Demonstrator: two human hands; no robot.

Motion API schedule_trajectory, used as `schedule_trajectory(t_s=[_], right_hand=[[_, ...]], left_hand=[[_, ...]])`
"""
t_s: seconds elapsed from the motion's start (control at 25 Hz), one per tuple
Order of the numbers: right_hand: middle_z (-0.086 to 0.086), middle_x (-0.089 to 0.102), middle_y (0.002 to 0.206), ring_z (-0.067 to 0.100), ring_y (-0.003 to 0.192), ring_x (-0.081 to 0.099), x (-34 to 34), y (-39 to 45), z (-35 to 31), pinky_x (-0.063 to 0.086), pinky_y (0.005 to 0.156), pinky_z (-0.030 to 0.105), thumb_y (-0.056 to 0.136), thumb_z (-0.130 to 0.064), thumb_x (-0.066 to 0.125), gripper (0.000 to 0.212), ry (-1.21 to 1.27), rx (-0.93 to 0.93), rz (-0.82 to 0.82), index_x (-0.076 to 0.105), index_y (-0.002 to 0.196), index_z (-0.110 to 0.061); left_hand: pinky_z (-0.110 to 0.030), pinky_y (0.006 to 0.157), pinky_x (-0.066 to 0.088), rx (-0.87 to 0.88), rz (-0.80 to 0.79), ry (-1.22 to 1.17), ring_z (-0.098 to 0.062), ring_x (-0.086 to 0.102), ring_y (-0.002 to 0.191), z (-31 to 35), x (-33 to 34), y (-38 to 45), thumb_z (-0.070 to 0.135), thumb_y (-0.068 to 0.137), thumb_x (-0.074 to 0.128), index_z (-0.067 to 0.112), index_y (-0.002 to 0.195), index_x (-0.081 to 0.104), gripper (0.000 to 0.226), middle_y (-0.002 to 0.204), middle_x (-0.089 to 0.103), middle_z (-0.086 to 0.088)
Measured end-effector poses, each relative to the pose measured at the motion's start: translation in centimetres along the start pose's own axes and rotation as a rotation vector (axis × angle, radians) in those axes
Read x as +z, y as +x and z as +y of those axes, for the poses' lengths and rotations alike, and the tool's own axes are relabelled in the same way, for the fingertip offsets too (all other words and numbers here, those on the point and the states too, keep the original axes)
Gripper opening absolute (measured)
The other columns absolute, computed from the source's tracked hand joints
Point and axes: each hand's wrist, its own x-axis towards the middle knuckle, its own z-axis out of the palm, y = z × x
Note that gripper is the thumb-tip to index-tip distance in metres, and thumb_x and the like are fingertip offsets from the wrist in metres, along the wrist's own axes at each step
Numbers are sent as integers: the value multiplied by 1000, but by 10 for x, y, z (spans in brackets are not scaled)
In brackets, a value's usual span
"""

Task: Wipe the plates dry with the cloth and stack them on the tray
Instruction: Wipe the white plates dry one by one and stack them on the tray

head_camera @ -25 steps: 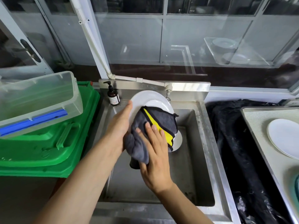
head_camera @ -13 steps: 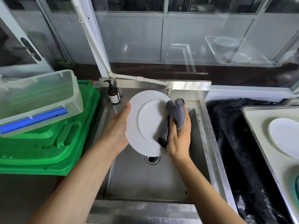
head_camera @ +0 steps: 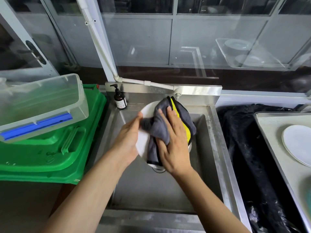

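Plate: I hold a white plate [head_camera: 145, 108] tilted over the steel sink [head_camera: 213, 132], its face mostly hidden under the cloth.
Left hand: my left hand [head_camera: 127, 138] grips the plate's rim at 9 o'clock, thumb on the face, fingers out of sight behind.
Right hand: my right hand [head_camera: 175, 140] lies flat, fingers straight, pressing the grey and yellow cloth [head_camera: 161, 126] onto the plate.
Doing it well: I judge that a firm rim grip, full circles out to the edge, then a turn to dry the back would serve best.
Risk: a wet rim could slip toward the drain.
Tray: at 3 o'clock, well apart, the tray [head_camera: 269, 125] already carries one dried plate [head_camera: 297, 142].
Bystander: a soap bottle [head_camera: 120, 100] stands at 11 o'clock.
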Motion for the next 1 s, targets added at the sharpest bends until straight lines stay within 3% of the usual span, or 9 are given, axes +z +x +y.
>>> schedule_trajectory(t_s=[0.08,0.24,0.32,0.4,0.48,0.64,0.72,0.84,1.0], right_hand=[[8,24,170,22,160,16,3,9,-6,20,126,54,103,-34,42,61,-1,10,29,36,160,-13],[3,22,171,26,159,20,17,-36,-10,26,123,57,100,-32,47,63,-6,-152,-88,36,160,-16],[5,26,170,25,158,23,13,-26,0,27,123,54,99,-34,46,62,-16,-123,-43,40,158,-16],[6,27,169,22,158,21,7,1,6,23,126,50,100,-36,43,59,11,60,55,38,157,-19],[4,25,169,20,159,18,8,12,0,19,127,50,103,-33,44,57,13,205,114,36,158,-22],[6,37,165,23,156,27,13,5,-17,25,124,53,102,-32,45,56,87,-69,16,47,154,-11],[9,52,154,26,149,41,4,28,-15,30,121,53,101,-33,45,53,64,-130,-5,56,145,-6],[8,63,140,28,134,54,-9,64,-3,37,114,49,99,-39,45,52,-55,-103,-32,63,136,-6],[4,61,141,24,132,56,-18,53,31,42,112,46,102,-28,46,44,31,159,143,58,141,-11]], left_hand=[[-35,80,59,42,-18,-22,-25,76,88,7,3,2,33,97,62,12,89,79,28,99,77,-15],[-29,62,60,67,8,-15,-25,77,83,13,-3,1,39,95,65,15,88,79,29,93,78,-12],[-34,70,61,30,16,-56,-27,76,81,6,-1,-3,36,96,64,12,93,76,27,98,77,-16],[-40,87,58,22,-8,-94,-28,74,93,5,3,-3,34,99,59,10,107,73,29,108,75,-17],[-39,91,56,45,-23,-55,-25,74,98,10,5,1,36,101,56,11,112,71,31,109,76,-13],[-18,54,55,-16,-59,-22,-12,74,66,4,-1,8,29,103,50,14,77,78,41,73,77,0],[-20,58,57,-16,-50,17,-13,75,75,-4,-2,4,24,102,54,15,81,76,31,81,78,-1],[-34,83,59,-16,-79,-34,-21,74,98,-5,0,-2,30,100,58,13,106,73,24,107,77,-11],[-43,93,56,-6,-49,-70,-27,73,104,4,-7,-1,46,89,66,16,117,71,42,112,76,-7]])
